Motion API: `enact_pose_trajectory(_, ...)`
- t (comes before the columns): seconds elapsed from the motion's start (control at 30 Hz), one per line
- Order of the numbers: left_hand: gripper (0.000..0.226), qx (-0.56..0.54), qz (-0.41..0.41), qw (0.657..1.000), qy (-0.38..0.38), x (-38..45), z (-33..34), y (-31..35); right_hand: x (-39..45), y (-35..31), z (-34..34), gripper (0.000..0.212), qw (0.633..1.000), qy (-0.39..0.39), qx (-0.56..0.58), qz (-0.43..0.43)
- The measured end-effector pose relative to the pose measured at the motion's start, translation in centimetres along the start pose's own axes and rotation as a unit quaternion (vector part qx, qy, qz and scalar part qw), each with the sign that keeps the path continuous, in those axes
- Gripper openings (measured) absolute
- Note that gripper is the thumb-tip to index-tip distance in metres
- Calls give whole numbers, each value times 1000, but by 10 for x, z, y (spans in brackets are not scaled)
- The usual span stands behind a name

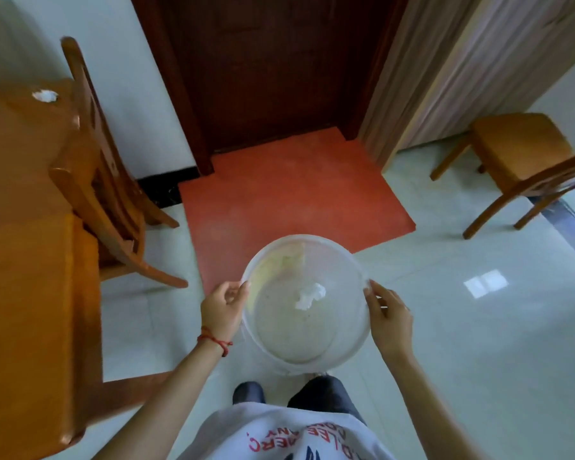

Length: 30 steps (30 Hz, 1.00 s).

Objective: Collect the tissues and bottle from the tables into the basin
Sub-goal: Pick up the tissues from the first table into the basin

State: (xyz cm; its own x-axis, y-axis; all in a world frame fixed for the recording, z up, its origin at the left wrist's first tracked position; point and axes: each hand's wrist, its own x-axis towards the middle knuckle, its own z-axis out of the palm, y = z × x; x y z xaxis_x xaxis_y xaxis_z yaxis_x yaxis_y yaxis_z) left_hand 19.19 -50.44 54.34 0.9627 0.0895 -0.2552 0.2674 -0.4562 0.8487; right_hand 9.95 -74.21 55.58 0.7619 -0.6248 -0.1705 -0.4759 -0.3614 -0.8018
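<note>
I hold a round translucent white basin in front of me above the floor. My left hand grips its left rim and my right hand grips its right rim. One crumpled white tissue lies inside the basin. Another crumpled white tissue rests on the far part of the wooden table at the left. No bottle is in view.
A wooden chair stands against the table's right side. A second wooden chair is at the right near a curtain. Ahead are a dark red door and a red floor patch; pale tiles surround me.
</note>
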Motion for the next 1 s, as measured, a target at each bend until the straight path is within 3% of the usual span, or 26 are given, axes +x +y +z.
enact_pose_trajectory(0.33, 18, -23, -12, 990, 141, 59, 51, 59, 156, -47, -5, 25, 989, -89, -22, -114)
enact_pose_trajectory(0.43, 27, -33, -20, 985, 166, 78, 56, 70, 190, -62, 7, 25, 985, -98, -28, -140)
enact_pose_trajectory(0.57, 53, -54, -33, 980, 191, 116, 55, 78, 230, -84, 36, 23, 979, -104, -36, -174)
enact_pose_trajectory(0.77, 32, -55, -46, 975, 210, 191, 41, 86, 290, -126, 91, 21, 969, -132, -47, -205)
enact_pose_trajectory(1.0, 58, -62, -45, 972, 222, 273, 18, 106, 350, -191, 139, 24, 961, -152, -55, -226)
